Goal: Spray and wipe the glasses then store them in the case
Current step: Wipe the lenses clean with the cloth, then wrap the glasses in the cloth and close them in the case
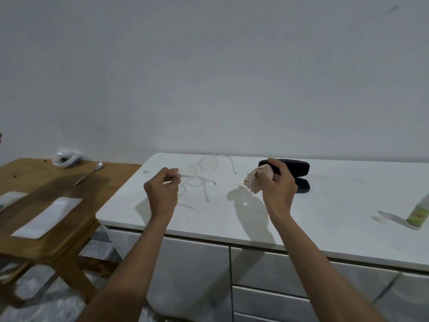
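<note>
Clear-framed glasses [204, 165] hang in the air above the white cabinet top [325, 228], their temples unfolded. My left hand [162, 189] pinches them at the left end of the frame. My right hand [277, 182] grips a crumpled beige cloth [256, 178], held a little to the right of the glasses and apart from them. Behind that hand a black glasses case [299, 169] lies open on the cabinet top. A spray bottle with a green label [419, 213] stands at the far right edge.
A wooden table [69, 182] stands to the left, lower than the cabinet. It carries a spoon [89, 174], a plastic bag [65, 159] and white rectangular plates [46, 217]. A plain wall runs behind. Drawers front the cabinet below.
</note>
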Available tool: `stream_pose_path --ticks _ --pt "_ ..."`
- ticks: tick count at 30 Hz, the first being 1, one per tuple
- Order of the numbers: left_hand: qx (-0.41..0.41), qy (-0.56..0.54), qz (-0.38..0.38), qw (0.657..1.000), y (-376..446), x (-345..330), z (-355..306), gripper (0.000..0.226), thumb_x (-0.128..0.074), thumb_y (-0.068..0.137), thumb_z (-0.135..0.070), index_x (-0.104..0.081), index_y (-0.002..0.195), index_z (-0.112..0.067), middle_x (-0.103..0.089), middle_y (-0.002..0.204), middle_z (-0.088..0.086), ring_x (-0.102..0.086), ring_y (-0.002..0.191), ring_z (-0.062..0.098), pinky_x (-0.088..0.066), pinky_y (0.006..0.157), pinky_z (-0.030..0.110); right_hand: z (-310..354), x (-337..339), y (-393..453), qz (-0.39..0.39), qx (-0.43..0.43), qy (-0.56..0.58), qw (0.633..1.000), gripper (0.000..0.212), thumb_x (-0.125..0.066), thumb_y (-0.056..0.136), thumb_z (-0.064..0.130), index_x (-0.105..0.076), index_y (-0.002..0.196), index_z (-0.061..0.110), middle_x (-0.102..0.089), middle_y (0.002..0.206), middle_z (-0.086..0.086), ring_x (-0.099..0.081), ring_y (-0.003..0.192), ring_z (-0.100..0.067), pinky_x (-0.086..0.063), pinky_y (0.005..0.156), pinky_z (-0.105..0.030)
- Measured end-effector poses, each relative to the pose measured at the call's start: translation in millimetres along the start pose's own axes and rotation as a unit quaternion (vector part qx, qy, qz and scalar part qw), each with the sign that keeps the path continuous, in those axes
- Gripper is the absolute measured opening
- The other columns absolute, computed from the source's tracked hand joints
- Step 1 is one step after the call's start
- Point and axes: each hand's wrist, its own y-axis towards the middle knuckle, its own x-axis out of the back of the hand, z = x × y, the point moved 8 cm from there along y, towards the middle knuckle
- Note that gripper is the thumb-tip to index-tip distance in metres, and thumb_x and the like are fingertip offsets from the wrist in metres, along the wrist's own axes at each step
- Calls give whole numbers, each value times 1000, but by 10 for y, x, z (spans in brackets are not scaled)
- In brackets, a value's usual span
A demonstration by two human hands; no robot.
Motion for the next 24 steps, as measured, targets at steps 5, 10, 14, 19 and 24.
stream_pose_path --ticks 5,10,14,19,24 --pt "-27 47 26 998 -51 -41 286 14 -72 83 11 -73 81 -2 -78 91 8 -73 82 18 -58 81 28 -85 22 94 21 5 -36 999 15 -69 90 17 -78 101 21 -78 87 5 -73 91 -12 -53 78 -18" --pt "-52 82 60 994 -46 -135 457 16 -71 83 14 -75 91 1 -77 94 10 -73 86 26 -61 84 44 -187 -22 145 42 -3 -51 998 15 -67 88 17 -79 95 23 -78 86 4 -73 92 -17 -53 80 -25" --pt "-85 123 104 983 -26 -208 482 22 -68 81 20 -74 93 2 -76 94 12 -72 85 29 -62 79 49 -262 -91 166 70 -12 -72 995 15 -66 85 26 -78 93 28 -78 82 0 -74 87 -25 -60 87 -42" --pt "-134 191 153 960 -15 -240 473 18 -66 86 13 -69 89 -4 -75 91 10 -71 81 30 -61 75 47 -273 -109 198 97 -24 -78 992 17 -65 81 31 -79 89 26 -78 81 -1 -74 82 -29 -61 86 -49" --pt "-164 205 199 944 -64 -228 373 42 -61 87 11 -62 123 -11 -67 127 9 -67 113 29 -58 94 40 -133 -4 223 94 -20 -71 993 12 -70 85 27 -81 87 28 -77 73 1 -76 80 -25 -61 88 -50"
